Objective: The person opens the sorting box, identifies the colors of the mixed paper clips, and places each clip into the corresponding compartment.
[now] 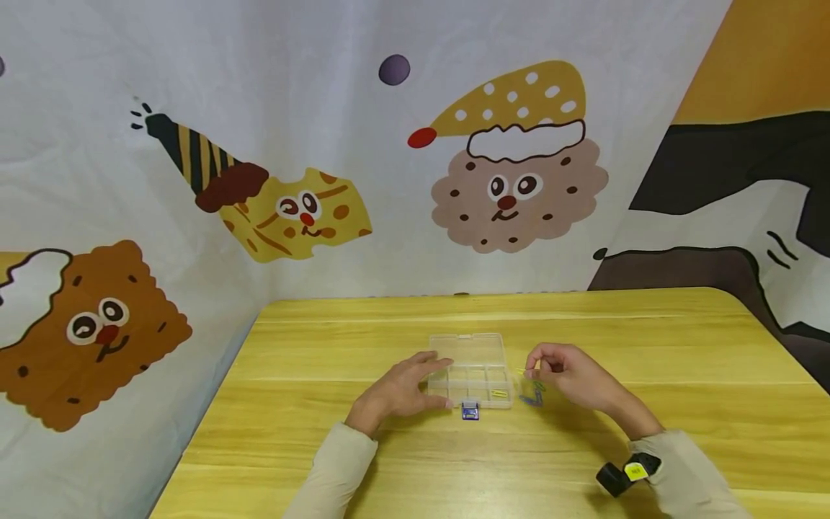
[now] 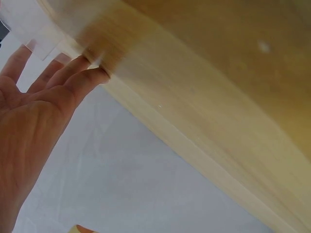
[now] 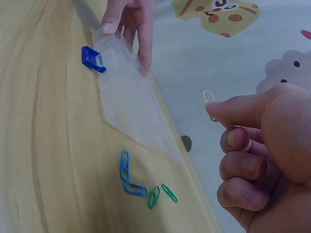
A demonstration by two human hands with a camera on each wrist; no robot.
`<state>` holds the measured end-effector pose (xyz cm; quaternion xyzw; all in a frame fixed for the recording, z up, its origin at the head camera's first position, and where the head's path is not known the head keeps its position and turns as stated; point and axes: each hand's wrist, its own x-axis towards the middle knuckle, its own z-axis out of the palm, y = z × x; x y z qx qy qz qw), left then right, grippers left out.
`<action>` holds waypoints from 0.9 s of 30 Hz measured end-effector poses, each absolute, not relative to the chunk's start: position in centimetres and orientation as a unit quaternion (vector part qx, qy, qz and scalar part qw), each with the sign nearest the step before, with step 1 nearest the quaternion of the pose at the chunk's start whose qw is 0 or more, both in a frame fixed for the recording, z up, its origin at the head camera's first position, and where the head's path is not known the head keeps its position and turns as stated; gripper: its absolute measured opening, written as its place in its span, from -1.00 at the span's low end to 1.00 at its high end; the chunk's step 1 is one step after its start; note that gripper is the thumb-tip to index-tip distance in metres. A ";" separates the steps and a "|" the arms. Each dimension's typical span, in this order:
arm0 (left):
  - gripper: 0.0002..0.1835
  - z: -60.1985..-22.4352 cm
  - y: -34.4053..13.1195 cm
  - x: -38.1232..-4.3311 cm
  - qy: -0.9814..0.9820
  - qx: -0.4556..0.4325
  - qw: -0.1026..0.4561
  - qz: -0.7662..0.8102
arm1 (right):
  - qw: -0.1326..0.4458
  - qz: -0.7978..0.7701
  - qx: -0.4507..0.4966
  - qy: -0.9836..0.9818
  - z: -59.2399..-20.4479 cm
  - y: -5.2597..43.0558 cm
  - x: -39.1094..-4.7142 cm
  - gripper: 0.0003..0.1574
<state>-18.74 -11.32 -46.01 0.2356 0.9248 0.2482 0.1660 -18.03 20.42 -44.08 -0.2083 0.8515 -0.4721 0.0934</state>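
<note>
In the head view a clear plastic compartment box (image 1: 465,350) stands on the table with its lid raised. One yellow paper clip (image 1: 499,393) lies in its front right compartment. My left hand (image 1: 403,386) rests against the box's left end, thumb at the front edge and fingers spread toward the back. Above the table, right of the box, my right hand (image 1: 573,376) pinches another yellow paper clip (image 3: 209,96) between thumb and forefinger; the other fingers curl in. Below it lie blue paper clips (image 3: 125,167) and green paper clips (image 3: 154,197).
A small blue square piece (image 1: 470,411) sits at the box's front edge; its kind is unclear. The wooden table (image 1: 311,346) meets a patterned cloth (image 1: 324,108) behind. A black device with a yellow label (image 1: 635,471) is strapped to the right wrist.
</note>
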 end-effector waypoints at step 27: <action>-0.22 -46.1 -11.3 -18.7 0.924 0.229 0.166 0.255 | 0.115 -0.484 -0.225 0.838 -45.0 17.8 -18.1 -0.97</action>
